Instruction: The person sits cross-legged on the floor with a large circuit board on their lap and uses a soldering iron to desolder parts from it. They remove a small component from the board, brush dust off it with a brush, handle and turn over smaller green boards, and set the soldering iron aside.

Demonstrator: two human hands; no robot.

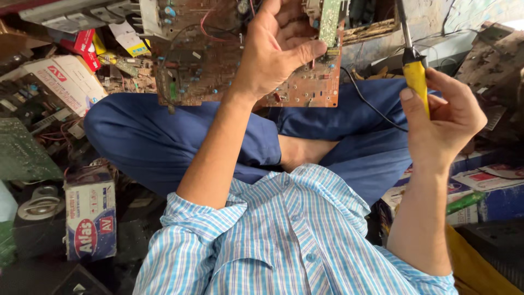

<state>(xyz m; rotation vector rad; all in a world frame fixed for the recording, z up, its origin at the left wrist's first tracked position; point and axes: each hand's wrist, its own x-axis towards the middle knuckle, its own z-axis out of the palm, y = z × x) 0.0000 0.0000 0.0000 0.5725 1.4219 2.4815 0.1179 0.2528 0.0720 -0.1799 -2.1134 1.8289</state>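
Note:
My left hand (273, 52) grips a large brown circuit board (202, 65) dotted with small components. It holds the board upright over my crossed legs in blue trousers (164, 142). A small green board (329, 19) stands on the big board's right edge, by my fingertips. My right hand (445, 120) is closed around the yellow handle of a soldering iron (416, 79). Its metal shaft points up and away, to the right of the board and not touching it. A black cable (371, 104) crosses my right thigh.
Cardboard boxes (90, 221) and a white carton (65, 82) lie at left, beside a green circuit board (22, 155) and a grey speaker (38, 205). At right are flat printed packets (486, 179), a green pen-like stick (464, 202) and dark scrap (491, 65).

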